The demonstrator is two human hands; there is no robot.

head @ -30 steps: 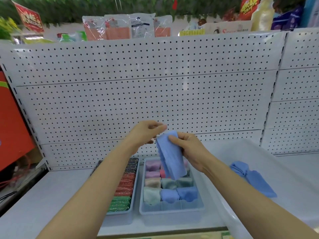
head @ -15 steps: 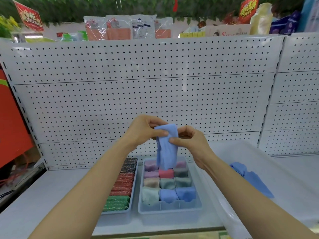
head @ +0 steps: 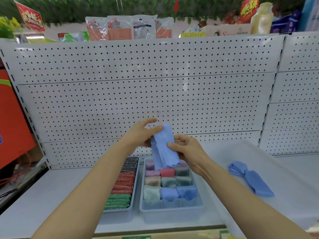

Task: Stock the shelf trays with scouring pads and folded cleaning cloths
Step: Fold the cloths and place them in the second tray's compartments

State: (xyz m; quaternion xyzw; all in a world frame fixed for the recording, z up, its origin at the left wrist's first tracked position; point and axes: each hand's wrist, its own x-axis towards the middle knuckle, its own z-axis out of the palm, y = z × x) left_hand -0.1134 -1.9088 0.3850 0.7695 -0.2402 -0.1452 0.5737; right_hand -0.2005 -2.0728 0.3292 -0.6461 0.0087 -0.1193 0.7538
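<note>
- Blue folded cloth [head: 164, 149] is held upright in the air above the back rows of the divided tray [head: 170, 207], its scalloped lower edge hanging just over the rearmost compartments.
- I note the left hand [head: 140, 135] gripping the cloth's upper part, thumb across the front near the top edge, fingers curled behind.
- I note the right hand [head: 187, 152] pinching the cloth's right edge lower down, thumb on the front face, remaining fingers bent round the back.
- Divided tray stands on the white shelf [head: 43, 195]; its compartments hold folded cloths [head: 168, 182] in lilac, red, grey, beige, pale green and blue. Front row of compartments shows no cloth.
- Second tray [head: 133, 204] sits just left of it, touching or nearly so, filled with scouring pads [head: 123, 183] banded dark, red and green.
- Loose blue cloth [head: 250, 178] lies well apart to the right on a white panel [head: 241, 152], one end bunched.
- Perforated white backboard [head: 146, 94] rises behind; packaged goods [head: 120, 28] stand along its top.
</note>
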